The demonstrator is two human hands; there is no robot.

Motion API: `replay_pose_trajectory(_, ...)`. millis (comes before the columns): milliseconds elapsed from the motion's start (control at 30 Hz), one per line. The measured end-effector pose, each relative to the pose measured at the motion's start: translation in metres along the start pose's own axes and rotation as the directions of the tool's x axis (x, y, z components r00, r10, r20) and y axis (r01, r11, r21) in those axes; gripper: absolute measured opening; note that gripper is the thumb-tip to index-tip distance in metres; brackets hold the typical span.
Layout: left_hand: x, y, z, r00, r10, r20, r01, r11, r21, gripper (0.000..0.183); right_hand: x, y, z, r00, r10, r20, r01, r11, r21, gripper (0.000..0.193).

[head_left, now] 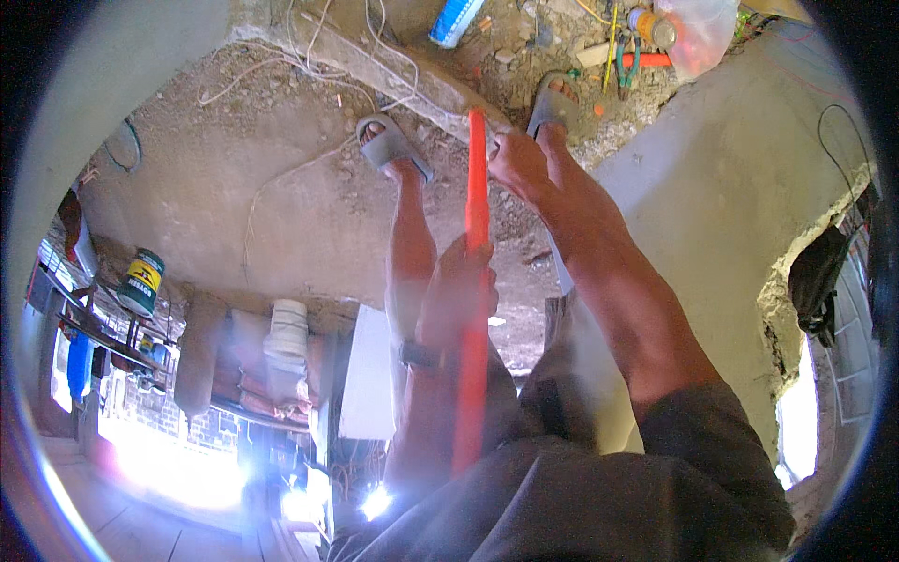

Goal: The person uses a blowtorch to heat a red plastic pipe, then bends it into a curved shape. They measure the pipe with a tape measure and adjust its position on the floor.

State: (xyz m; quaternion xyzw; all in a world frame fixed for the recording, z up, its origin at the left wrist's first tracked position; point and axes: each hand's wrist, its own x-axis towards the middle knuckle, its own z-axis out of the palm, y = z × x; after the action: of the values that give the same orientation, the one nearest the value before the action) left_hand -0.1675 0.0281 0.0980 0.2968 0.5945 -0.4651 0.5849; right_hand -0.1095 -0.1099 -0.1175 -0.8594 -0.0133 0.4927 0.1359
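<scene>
A long, straight orange plastic pipe (477, 192) runs from near my body to the edge of a broken concrete ledge (412, 80). My left hand (461, 272) is closed around the pipe's middle, slightly blurred. Just right of the pipe's far end, my right hand (521, 165) is curled up close to the ledge; whatever its fingers hold is hidden. Both my feet, in grey slide sandals (393, 150), stand on either side of the pipe.
Rubble and loose white wires (309, 64) lie ahead. At the far right are green-handled pliers (628, 70), a bottle (653, 28) and a plastic bag (700, 36). A grey wall (693, 215) rises on the right. A paint can (141, 281) stands left.
</scene>
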Motion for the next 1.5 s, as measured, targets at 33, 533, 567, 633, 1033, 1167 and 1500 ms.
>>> replay_pose_trajectory(33,0.001,-0.001,-0.004,1.000,-0.004,0.017,0.004,1.000,-0.016,0.025,0.001,0.002,0.014,0.998,0.027,-0.048,-0.025,0.999,0.042,0.034)
replay_pose_trajectory(533,0.005,0.002,-0.009,0.997,0.027,0.074,-0.016,0.990,-0.143,0.024,-0.008,0.010,0.029,0.986,-0.077,-0.149,0.084,0.996,0.041,0.022)
replay_pose_trajectory(567,0.003,0.002,-0.010,0.997,0.013,0.072,-0.001,0.987,-0.161,0.024,-0.016,0.006,0.019,0.990,-0.086,-0.113,0.093,0.994,0.057,0.022)
replay_pose_trajectory(633,-0.003,0.007,-0.007,0.999,0.007,0.052,-0.003,0.996,-0.087,0.025,-0.010,0.025,0.002,0.973,-0.229,-0.017,0.229,0.973,0.009,0.024)
replay_pose_trajectory(1033,0.001,0.008,-0.010,0.999,-0.004,0.050,0.009,0.996,-0.093,0.031,-0.013,-0.004,0.036,0.962,0.023,-0.273,0.052,0.962,0.267,0.021)
replay_pose_trajectory(1167,0.011,-0.004,-0.020,0.995,0.031,0.093,-0.020,0.993,-0.117,0.031,-0.021,0.006,0.045,0.976,0.085,-0.201,-0.043,0.978,0.206,0.021)
replay_pose_trajectory(1500,0.012,-0.009,-0.023,0.994,0.019,0.108,-0.007,0.995,-0.102,0.026,0.003,0.045,0.027,0.967,-0.236,0.097,0.252,0.939,-0.235,0.020)
